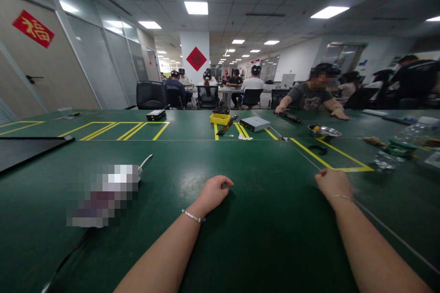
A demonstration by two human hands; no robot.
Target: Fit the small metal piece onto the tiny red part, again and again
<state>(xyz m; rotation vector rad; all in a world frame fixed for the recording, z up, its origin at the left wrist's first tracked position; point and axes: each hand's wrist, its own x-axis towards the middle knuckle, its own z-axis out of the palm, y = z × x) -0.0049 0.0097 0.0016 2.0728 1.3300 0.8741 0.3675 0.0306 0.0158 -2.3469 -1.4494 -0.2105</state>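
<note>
Head view shows green table [271, 224] beneath both hands [213, 192] [335, 185]

A green table [268, 242] bears a blurred white object [122, 178] left of the left grip [216, 190], a silver box [255, 123] beyond both grips, and a clear bottle [400, 149] right of the right grip [334, 185].

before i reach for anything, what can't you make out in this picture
Head view: pale item at left, its details masked by pixelation.
Head view: the grip of the left hand and right hand, palms hidden by the hands themselves.
Head view: black panel, cut off by the left edge.
Head view: contents of the metal bowl, too small to identify.
</note>
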